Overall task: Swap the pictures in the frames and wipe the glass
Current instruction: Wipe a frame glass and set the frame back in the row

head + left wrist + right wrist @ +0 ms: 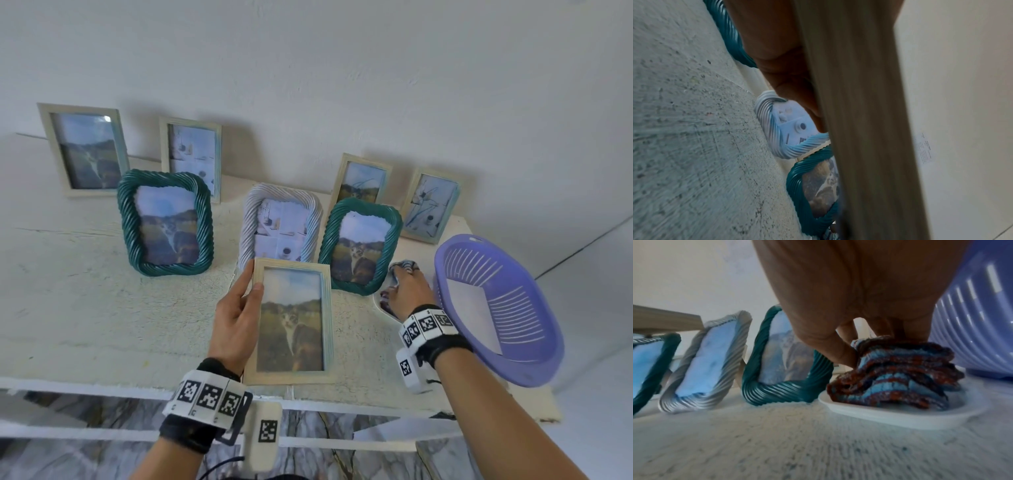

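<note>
My left hand point(239, 308) grips a pale wooden frame point(291, 322) with a cat picture by its left edge, thumb on the front, holding it above the shelf. In the left wrist view the frame's edge point(859, 129) fills the middle, with my fingers point(789, 78) curled behind it. My right hand point(409, 291) pinches a striped blue and red cloth point(900, 374) that lies bunched on a small white dish point(890, 417), thumb and fingers closed on its top. The cloth point(404, 269) peeks out past my knuckles in the head view.
Several more frames stand on the white shelf point(102, 308): two green twisted ones point(164, 222) point(359, 245), a white twisted one point(281, 226), and pale wooden ones along the wall point(84, 150). A purple plastic basket point(496, 308) sits right beside my right hand.
</note>
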Demonstrator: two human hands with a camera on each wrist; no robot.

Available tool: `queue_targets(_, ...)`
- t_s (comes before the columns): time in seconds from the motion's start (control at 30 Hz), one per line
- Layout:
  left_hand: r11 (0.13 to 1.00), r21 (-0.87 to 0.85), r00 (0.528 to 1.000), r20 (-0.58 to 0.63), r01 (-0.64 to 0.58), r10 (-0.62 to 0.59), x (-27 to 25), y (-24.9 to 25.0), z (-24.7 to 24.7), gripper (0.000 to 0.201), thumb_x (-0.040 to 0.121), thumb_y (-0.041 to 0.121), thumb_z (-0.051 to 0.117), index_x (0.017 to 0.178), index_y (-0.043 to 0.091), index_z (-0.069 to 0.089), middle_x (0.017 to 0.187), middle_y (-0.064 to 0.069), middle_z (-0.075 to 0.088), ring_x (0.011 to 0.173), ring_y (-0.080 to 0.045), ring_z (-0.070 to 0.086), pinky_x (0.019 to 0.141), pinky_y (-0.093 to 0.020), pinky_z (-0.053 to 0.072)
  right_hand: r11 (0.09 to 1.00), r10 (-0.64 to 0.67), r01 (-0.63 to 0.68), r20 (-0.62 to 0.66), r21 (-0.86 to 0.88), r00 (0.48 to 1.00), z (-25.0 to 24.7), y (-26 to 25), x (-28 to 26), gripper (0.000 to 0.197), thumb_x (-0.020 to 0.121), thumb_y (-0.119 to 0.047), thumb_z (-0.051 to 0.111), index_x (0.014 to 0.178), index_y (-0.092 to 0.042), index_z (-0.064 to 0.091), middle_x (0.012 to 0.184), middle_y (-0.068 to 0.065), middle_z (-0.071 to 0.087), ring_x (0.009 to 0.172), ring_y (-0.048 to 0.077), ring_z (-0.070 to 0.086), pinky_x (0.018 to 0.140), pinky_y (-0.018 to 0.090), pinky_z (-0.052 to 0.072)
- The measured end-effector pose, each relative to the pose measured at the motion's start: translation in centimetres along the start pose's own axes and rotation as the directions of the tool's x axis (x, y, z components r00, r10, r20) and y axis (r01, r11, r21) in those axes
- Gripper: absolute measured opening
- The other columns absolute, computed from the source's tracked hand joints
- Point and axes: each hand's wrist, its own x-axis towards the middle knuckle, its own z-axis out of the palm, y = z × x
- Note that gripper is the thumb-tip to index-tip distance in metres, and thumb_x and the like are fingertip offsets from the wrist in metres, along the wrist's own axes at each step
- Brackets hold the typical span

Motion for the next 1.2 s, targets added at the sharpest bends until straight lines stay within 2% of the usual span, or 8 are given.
queue_targets(0.23, 0.998, -0.037, 0.999, 0.033, 0.041, -0.04, 0.4, -0.2, -0.2, 0.041, 0.094, 0.043, 0.049, 0.133, 0.054, 0.045, 0.095, -0.003, 0.057, 0.089, -0.021, 0.055, 0.093, -0.048, 0.048, 0.957, -0.131, 0.197, -0.29, 0.213, 0.948, -1.2, -1.5, -6.4, 0.032, 0.092, -0.017, 0.055, 0.123, -0.011, 0.056, 0.115, 0.011, 0.056, 0.102, 0.028, 0.055, 0.087, 0.037, 0.047)
queue_targets(0.3, 0.995, -0.08, 0.997, 0.054, 0.057, -0.053, 0.5, 0.3, 0.1, 0.038, 0.101, 0.03, 0.047, 0.135, 0.047, 0.045, 0.115, 0.008, 0.067, 0.108, -0.015, 0.062, 0.103, -0.051, 0.045, 0.748, -0.138, 0.158, -0.081, 0.644, 0.987, -1.2, -2.7, -8.8, 0.026, 0.096, -0.018, 0.054, 0.121, -0.01, 0.057, 0.103, 0.007, 0.064, 0.089, 0.02, 0.064, 0.077, 0.027, 0.054)
queue_targets(0.37, 0.99, -0.123, 0.995, 0.08, 0.069, -0.06, 0.5, 0.8, 0.6, 0.039, 0.102, 0.023, 0.047, 0.135, 0.043, 0.046, 0.13, 0.011, 0.062, 0.123, -0.014, 0.057, 0.108, -0.049, 0.041, 0.346, -0.174, -0.13, 0.199, 0.929, 0.964, -0.7, -4.2, -10.8, 0.024, 0.099, -0.02, 0.049, 0.118, -0.01, 0.06, 0.095, 0.012, 0.068, 0.079, 0.022, 0.067, 0.068, 0.031, 0.056)
queue_targets(0.53, 0.988, -0.111, 0.985, 0.143, 0.111, -0.095, 0.3, 0.7, 1.1, 0.049, 0.1, 0.025, 0.049, 0.147, 0.03, 0.037, 0.129, 0.013, 0.056, 0.116, -0.002, 0.055, 0.106, -0.039, 0.045, -0.138, -0.178, -0.348, 0.323, 0.927, 0.93, 1.4, -6.0, -12.6, 0.031, 0.098, -0.02, 0.048, 0.117, 0.001, 0.061, 0.114, 0.032, 0.06, 0.099, 0.04, 0.058, 0.091, 0.062, 0.044)
queue_targets(0.6, 0.988, -0.044, 0.963, 0.235, 0.146, -0.132, -0.1, 1.0, 1.4, 0.072, 0.088, 0.047, 0.061, 0.151, 0.032, 0.028, 0.138, 0.009, 0.051, 0.119, -0.001, 0.054, 0.103, -0.03, 0.046, -0.199, -0.173, -0.289, 0.257, 0.936, 0.951, 1.0, -6.4, -12.9, 0.026, 0.098, -0.018, 0.047, 0.113, -0.002, 0.062, 0.105, 0.027, 0.06, 0.089, 0.033, 0.06, 0.074, 0.045, 0.052)
queue_targets(0.77, 0.982, 0.021, 0.896, 0.406, 0.187, -0.179, -1.6, 2.2, 2.8, 0.064, 0.072, 0.06, 0.068, 0.127, 0.052, 0.037, 0.123, 0.018, 0.061, 0.11, 0.003, 0.061, 0.088, -0.019, 0.05, 0.069, -0.314, -0.019, 0.04, 0.997, 0.948, -0.2, -7.9, -14.2, 0.03, 0.101, -0.006, 0.038, 0.114, -0.015, 0.064, 0.102, 0.011, 0.069, 0.087, 0.023, 0.068, 0.065, 0.036, 0.054)
queue_targets(0.97, 0.889, -0.161, 0.823, 0.475, 0.429, -0.311, -1.8, 1.5, 1.9, 0.096, 0.064, 0.073, 0.071, 0.142, 0.025, 0.042, 0.129, -0.009, 0.062, 0.118, -0.027, 0.061, 0.099, -0.058, 0.046, 0.347, -0.398, 0.315, -0.165, 0.883, 0.902, 0.7, -9.9, -15.8, 0.032, 0.092, -0.019, 0.061, 0.121, -0.029, 0.054, 0.098, -0.007, 0.062, 0.086, 0.019, 0.064, 0.07, 0.041, 0.057)
queue_targets(1.2, 0.906, -0.139, 0.847, 0.434, 0.399, -0.306, -1.7, 2.0, 0.2, 0.086, 0.061, 0.074, 0.067, 0.125, 0.017, 0.057, 0.098, -0.001, 0.065, 0.092, -0.017, 0.063, 0.081, -0.039, 0.054, 0.631, -0.386, 0.492, -0.308, 0.599, 0.87, 0.5, -10.4, -16.4, 0.03, 0.08, -0.043, 0.059, 0.109, -0.033, 0.058, 0.086, -0.014, 0.054, 0.073, 0.009, 0.056, 0.06, 0.022, 0.049)
